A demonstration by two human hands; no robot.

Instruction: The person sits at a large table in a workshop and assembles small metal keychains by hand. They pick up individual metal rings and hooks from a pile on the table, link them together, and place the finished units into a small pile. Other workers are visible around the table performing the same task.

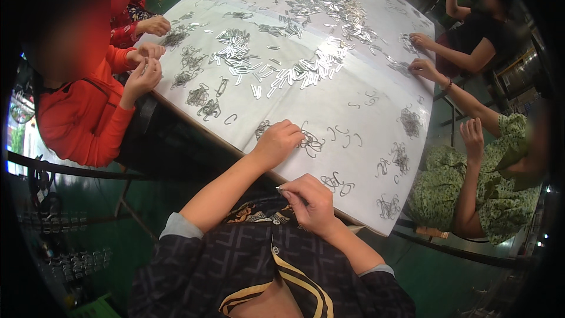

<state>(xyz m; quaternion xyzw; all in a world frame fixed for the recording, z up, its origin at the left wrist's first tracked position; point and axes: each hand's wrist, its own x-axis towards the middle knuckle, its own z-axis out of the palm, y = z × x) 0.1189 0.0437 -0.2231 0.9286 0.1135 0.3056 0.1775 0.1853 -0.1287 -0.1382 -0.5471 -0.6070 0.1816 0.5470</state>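
Note:
My left hand point(279, 142) is over the near edge of the white-covered table point(276, 112), its fingers curled together at a pile of thin dark curved wire pieces point(312, 144). Whatever its fingertips hold is hidden. Closer to my body, my right hand point(310, 201) is closed in a pinch just off the table edge. A small silvery metal piece point(279, 188) sticks out between its thumb and fingers. Another little heap of curved wires point(337, 184) lies on the tabletop beyond my right hand. A few loose wire hooks point(344, 135) are scattered further right.
Many flat, narrow silver strips point(315, 68) cover the table's middle and far part. More wire heaps point(203, 101) line its edges. A person in red point(88, 112) works at the left, one in patterned green point(471, 182) at the right. Others stand or sit further along both sides.

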